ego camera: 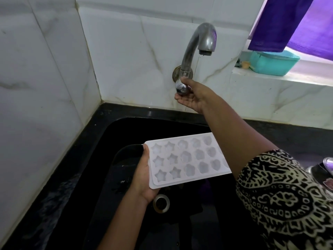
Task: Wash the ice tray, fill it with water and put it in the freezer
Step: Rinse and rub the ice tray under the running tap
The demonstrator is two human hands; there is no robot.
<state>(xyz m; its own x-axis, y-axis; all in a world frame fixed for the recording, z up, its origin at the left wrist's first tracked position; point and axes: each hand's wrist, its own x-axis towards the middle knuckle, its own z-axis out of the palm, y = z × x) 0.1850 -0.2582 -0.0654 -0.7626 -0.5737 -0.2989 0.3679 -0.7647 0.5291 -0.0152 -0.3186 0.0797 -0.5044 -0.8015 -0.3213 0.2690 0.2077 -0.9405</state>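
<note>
A white ice tray [187,159] with star- and flower-shaped cells is held level over the black sink [126,127]. My left hand [144,177] grips its left short edge, thumb on top. My right hand [192,96] reaches up to the wall and holds the round chrome tap knob [182,88]. The curved metal tap [196,46] arches above it, and only a thin trickle falls from the spout. My right forearm crosses over the tray's right end and hides it.
A dark round dish [126,156] lies in the sink beside a metal drain [161,202]. A teal plastic box [273,62] sits on the marble sill at right, under purple cloth [288,20]. A steel utensil [324,168] shows at the right edge.
</note>
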